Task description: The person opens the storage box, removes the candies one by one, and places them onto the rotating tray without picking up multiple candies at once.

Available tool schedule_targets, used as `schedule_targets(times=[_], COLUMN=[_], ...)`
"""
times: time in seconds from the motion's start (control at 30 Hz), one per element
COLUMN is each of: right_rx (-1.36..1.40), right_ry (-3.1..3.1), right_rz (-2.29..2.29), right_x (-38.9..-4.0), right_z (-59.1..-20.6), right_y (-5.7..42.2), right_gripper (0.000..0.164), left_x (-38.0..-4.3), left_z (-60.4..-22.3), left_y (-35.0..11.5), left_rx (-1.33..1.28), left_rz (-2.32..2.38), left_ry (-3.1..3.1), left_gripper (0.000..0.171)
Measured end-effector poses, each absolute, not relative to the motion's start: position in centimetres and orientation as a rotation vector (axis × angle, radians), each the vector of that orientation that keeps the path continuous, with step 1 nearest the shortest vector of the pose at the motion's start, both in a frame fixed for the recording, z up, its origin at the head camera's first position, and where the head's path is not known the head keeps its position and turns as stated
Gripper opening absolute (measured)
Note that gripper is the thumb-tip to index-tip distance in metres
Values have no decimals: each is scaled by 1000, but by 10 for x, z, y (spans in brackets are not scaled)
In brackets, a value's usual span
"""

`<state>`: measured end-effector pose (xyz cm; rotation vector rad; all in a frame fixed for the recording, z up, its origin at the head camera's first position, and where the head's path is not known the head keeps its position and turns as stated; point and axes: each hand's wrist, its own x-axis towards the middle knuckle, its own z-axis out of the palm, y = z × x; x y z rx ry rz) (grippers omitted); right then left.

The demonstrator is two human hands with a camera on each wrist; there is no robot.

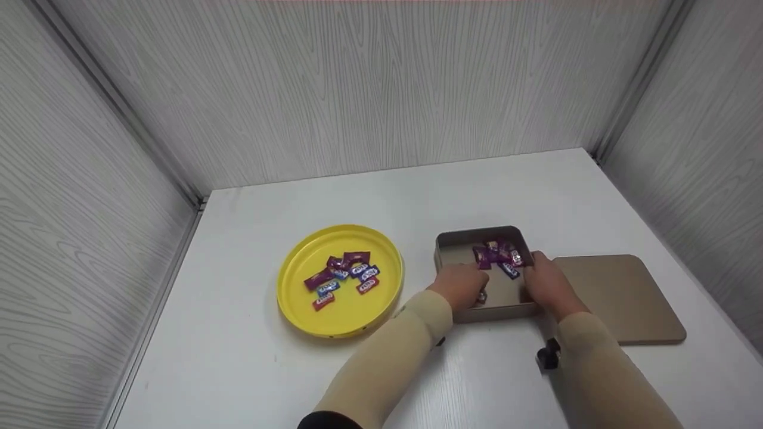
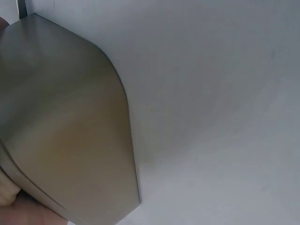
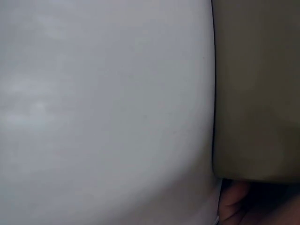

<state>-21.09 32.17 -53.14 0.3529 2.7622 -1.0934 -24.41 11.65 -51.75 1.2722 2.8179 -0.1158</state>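
A shallow metal tin (image 1: 498, 314) sits on the table, with several purple, red and blue wrapped candies (image 1: 499, 253) toward its back right. My left hand (image 1: 460, 286) reaches over the tin's near left side with curled fingers. A small shiny wrapped candy (image 1: 482, 296) shows at its fingertips, partly hidden by the hand. With my right hand (image 1: 549, 286) I grip the tin's right wall, thumb on the inner side. In the left wrist view the tin's outer wall (image 2: 75, 126) fills the left, with part of the left hand (image 2: 33, 211) at its rim.
A round yellow tray (image 1: 340, 319) with several wrapped candies (image 1: 343, 274) stands left of the tin. The flat metal lid (image 1: 626, 298) lies to the right, close by the right hand. Pale wood-grain panels (image 1: 381, 89) close off the back and sides.
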Motion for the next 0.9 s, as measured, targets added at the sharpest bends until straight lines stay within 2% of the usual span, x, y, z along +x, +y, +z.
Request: schedule_targets(times=[0.27,0.43,0.7,0.9], right_rx=[338,334,331,311], right_ry=[2759,2754,2741,2775], right_rz=[-1114,-1109,-1106,-1082], right_x=[-209,-209,-208,-209], right_z=[-531,-531,-533,-532], right_y=[322,323,325,323], right_gripper=[49,51,51,49], left_x=[-242,-244,-236,-222], left_z=[-513,-517,-517,-503], left_y=[113,112,103,79], left_rx=[1248,1252,1367,1388], left_rz=[-58,61,212,395], left_ry=[2828,2833,3025,3101], left_gripper=[10,2,9,14])
